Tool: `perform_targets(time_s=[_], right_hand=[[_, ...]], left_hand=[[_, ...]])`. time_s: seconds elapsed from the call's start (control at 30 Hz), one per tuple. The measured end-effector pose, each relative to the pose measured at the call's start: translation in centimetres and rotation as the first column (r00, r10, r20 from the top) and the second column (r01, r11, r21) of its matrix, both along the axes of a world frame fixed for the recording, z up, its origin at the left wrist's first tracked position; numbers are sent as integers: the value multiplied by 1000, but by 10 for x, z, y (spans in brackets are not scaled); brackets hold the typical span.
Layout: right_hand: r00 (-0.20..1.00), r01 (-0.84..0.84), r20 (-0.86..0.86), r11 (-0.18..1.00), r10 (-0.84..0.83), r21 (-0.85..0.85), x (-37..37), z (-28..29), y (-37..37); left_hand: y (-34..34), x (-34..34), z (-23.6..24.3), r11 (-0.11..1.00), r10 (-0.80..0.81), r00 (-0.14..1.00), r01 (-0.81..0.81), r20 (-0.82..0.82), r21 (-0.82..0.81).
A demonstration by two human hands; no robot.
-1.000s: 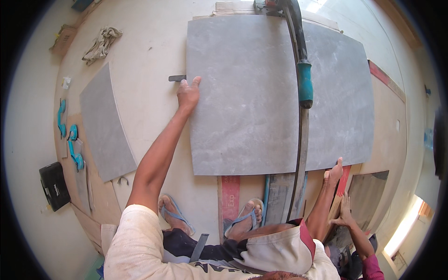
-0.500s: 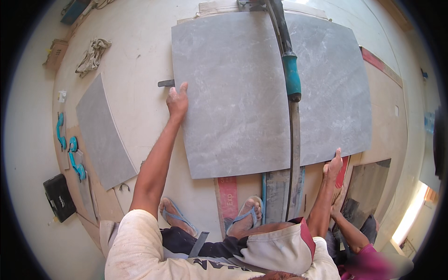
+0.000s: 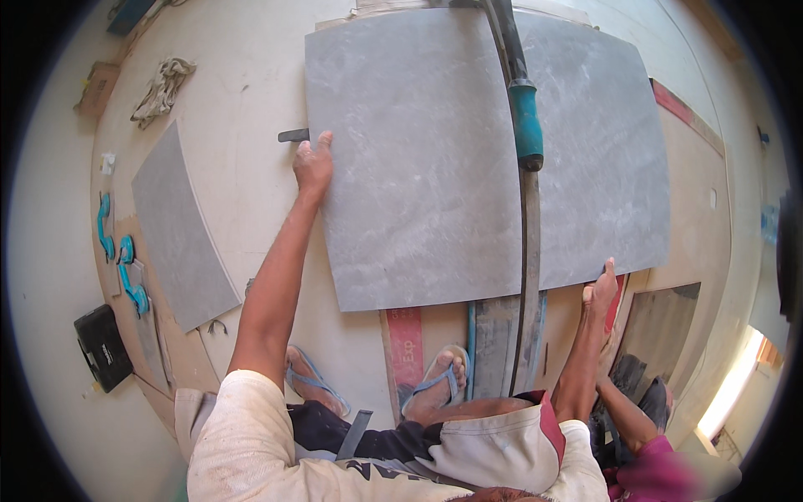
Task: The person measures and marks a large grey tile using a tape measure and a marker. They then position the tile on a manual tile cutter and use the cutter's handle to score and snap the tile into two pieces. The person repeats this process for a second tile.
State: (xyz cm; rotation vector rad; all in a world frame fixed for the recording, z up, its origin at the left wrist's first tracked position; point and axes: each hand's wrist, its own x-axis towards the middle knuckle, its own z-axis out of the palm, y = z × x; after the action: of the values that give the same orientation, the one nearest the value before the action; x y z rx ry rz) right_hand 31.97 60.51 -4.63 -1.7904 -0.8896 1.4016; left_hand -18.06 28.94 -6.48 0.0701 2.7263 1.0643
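A large grey marbled tile [image 3: 410, 159] lies across a long tile cutter [image 3: 493, 343], whose teal handle [image 3: 527, 121] and dark bar pass over it. My left hand [image 3: 314, 163] is closed on the tile's left edge, thumb on top, beside a short dark bar [image 3: 293, 135] sticking out there. My right hand [image 3: 599, 289] grips the near edge, right of the cutter rail, thumb on the surface and fingers partly hidden. My sandalled feet [image 3: 439, 381] are just below the tile.
Left: another grey tile [image 3: 180, 226], teal suction cups [image 3: 132, 284], crumpled cloth [image 3: 163, 92], black case [image 3: 102, 347], cardboard box [image 3: 99, 88]. A red strip [image 3: 404, 351] runs under the tile. Right: dark panel [image 3: 657, 322] and a co-worker [image 3: 640, 443] in magenta, low beside my right arm.
The view has shifted slightly, with the tile and my hands now appearing a little higher and further left. The co-worker's hand has moved behind my right arm. Both my hands still grip the tile.
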Motion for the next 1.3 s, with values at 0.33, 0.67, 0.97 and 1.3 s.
perform_targets(time_s=[0.33, 0.67, 0.97, 1.3], right_hand=[[990, -65, 122, 998, 67, -20, 14, -6, 6], [1000, -3, -8, 1000, 3, -1, 16, -13, 11], [987, 124, -105, 992, -122, 10, 10, -11, 6], [981, 2, -192, 997, -15, -71, 16, -10, -2]], left_hand=[[-6, -20, -8, 998, -52, 990, 56, 130, -29], [5, -14, -5, 1000, 2, 999, -3, 51, 9], [2, -28, -10, 1000, -27, 994, 27, 110, 6], [-2, -39, -4, 999, -48, 989, 49, 139, -5]])
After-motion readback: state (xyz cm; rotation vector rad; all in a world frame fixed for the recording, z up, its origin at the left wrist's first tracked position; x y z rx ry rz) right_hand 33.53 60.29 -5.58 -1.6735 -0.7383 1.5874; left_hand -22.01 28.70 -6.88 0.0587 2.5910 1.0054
